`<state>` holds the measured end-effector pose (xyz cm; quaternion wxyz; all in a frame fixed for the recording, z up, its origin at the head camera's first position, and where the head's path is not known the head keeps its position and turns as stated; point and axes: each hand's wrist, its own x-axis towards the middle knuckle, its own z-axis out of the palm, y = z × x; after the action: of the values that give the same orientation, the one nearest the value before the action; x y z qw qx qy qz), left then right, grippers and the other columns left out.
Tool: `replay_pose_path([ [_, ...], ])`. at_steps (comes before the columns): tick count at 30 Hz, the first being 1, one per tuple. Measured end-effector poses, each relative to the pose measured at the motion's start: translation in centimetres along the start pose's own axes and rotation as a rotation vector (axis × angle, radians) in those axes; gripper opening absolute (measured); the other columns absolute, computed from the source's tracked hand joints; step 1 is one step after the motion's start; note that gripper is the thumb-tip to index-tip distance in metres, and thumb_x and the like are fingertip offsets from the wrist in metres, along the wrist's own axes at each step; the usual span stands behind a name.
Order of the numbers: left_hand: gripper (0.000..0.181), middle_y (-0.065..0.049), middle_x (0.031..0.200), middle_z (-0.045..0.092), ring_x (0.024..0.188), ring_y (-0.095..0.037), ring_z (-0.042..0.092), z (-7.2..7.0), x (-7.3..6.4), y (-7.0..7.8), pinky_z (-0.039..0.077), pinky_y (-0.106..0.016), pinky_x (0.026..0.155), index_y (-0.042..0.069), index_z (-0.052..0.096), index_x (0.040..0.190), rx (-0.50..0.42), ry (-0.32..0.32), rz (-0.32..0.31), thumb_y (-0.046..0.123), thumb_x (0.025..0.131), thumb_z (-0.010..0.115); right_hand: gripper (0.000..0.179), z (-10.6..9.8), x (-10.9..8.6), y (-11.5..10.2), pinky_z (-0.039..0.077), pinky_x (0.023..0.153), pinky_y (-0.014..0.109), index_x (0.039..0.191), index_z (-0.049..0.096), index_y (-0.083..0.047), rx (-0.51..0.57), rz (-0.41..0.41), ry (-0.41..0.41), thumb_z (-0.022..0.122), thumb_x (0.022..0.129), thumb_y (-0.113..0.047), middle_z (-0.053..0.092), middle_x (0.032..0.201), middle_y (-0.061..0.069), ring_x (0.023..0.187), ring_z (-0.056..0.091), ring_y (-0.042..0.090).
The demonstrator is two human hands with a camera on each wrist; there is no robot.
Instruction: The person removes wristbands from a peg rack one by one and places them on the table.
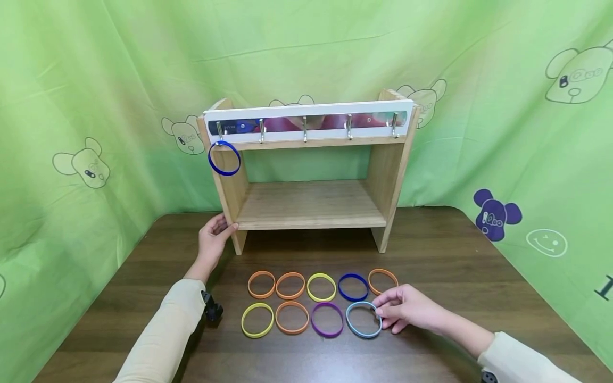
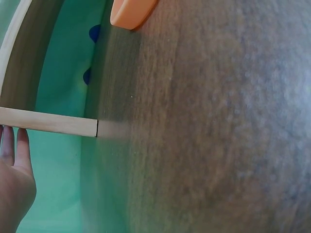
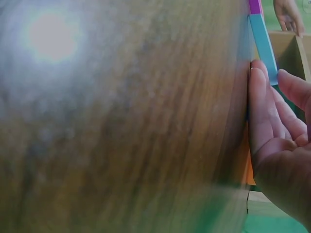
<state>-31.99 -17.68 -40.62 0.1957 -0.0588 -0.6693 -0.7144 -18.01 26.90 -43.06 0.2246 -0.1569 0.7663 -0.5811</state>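
Observation:
My right hand [image 1: 407, 310] pinches the right side of a light-blue wristband [image 1: 351, 325], thumb on one side and fingers on the other. In the right wrist view, the wristband [image 3: 264, 46] sits between thumb and fingertips, close over the table. My left hand [image 1: 214, 240] holds the lower left side panel of a wooden shelf unit [image 1: 311, 205], thumb at its front edge and fingers along the outer face. The left wrist view has those fingers [image 2: 22, 150] against the panel [image 2: 53, 122]. A dark-blue wristband [image 1: 224, 174] hangs from the leftmost metal hook [image 1: 220, 129].
Two rows of wristbands lie before the unit: orange [image 1: 290, 296], yellow [image 1: 257, 336], purple [image 1: 327, 335] and dark blue [image 1: 353, 299]. More metal hooks [image 1: 305, 129] line the white rail. A green curtain [image 1: 311, 48] stands behind the brown table [image 1: 143, 298].

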Motion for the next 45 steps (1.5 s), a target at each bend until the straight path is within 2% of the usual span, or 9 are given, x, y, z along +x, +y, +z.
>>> replay_pose_path([
  [4,0.038,-0.013,0.106,0.067,0.092,-0.008,0.062,0.3,-0.7,1.3,0.051,-0.017,0.078,-0.017,0.056,0.121,0.019,-0.007,0.008,-0.010,0.085,0.067,0.028,0.1,0.0,-0.1,0.057,0.056,0.032,0.109,0.061,0.016,-0.028,-0.004,0.017,0.065,0.092,-0.006,0.069,0.086,0.014,0.071,0.068,0.021],
  [13,0.038,-0.014,0.107,0.066,0.091,-0.007,0.062,0.3,-0.8,1.5,0.052,-0.018,0.077,-0.016,0.057,0.121,0.018,-0.004,0.014,-0.011,0.085,0.067,0.025,0.0,0.2,-0.3,0.057,0.054,0.032,0.108,0.063,0.013,-0.066,-0.017,0.024,0.065,0.091,-0.005,0.067,0.085,0.013,0.072,0.067,0.022],
  [17,0.038,-0.014,0.108,0.066,0.091,-0.006,0.062,0.0,-0.3,0.5,0.051,-0.018,0.078,-0.014,0.057,0.122,0.011,0.000,0.006,-0.009,0.085,0.068,0.025,0.0,0.2,-0.3,0.057,0.054,0.032,0.108,0.063,0.013,-0.068,-0.013,0.020,0.065,0.092,-0.006,0.067,0.085,0.013,0.072,0.067,0.022],
  [22,0.038,-0.007,0.104,0.067,0.091,-0.006,0.063,-0.2,0.5,-1.1,0.052,-0.019,0.079,-0.011,0.059,0.122,-0.004,0.006,0.019,-0.007,0.086,0.070,0.023,-0.1,0.2,-0.6,0.057,0.055,0.035,0.107,0.064,0.012,-0.088,-0.010,0.025,0.065,0.091,-0.005,0.068,0.085,0.015,0.073,0.067,0.024],
  [24,0.038,-0.007,0.104,0.068,0.091,-0.006,0.062,-0.1,0.4,-0.6,0.052,-0.019,0.078,-0.013,0.059,0.121,0.003,0.001,0.022,-0.008,0.085,0.069,0.022,-0.2,0.3,-0.7,0.057,0.056,0.035,0.106,0.064,0.012,-0.098,-0.010,0.025,0.065,0.091,-0.004,0.068,0.085,0.016,0.073,0.067,0.024],
  [30,0.037,-0.017,0.107,0.066,0.090,-0.006,0.062,0.2,-0.5,1.3,0.052,-0.018,0.076,-0.015,0.058,0.120,0.024,-0.005,0.024,-0.011,0.085,0.068,0.024,-0.6,0.5,-1.5,0.058,0.057,0.037,0.107,0.063,0.014,-0.124,-0.031,0.014,0.065,0.092,-0.004,0.069,0.085,0.019,0.073,0.068,0.025],
  [36,0.037,-0.029,0.115,0.061,0.091,-0.006,0.061,0.3,-0.8,1.6,0.051,-0.017,0.078,-0.016,0.056,0.122,0.039,-0.013,0.025,-0.010,0.086,0.066,0.030,-0.7,1.5,-2.8,0.058,0.060,0.040,0.110,0.061,0.017,-0.146,-0.071,0.041,0.066,0.091,-0.006,0.068,0.089,0.022,0.076,0.069,0.026],
  [45,0.037,-0.029,0.115,0.061,0.091,-0.004,0.061,0.3,-0.9,1.8,0.051,-0.017,0.078,-0.016,0.057,0.121,0.036,-0.020,0.027,-0.010,0.086,0.067,0.032,0.6,4.2,-4.8,0.058,0.065,0.042,0.111,0.060,0.016,-0.122,-0.148,0.078,0.067,0.092,-0.008,0.066,0.092,0.025,0.081,0.069,0.031],
])
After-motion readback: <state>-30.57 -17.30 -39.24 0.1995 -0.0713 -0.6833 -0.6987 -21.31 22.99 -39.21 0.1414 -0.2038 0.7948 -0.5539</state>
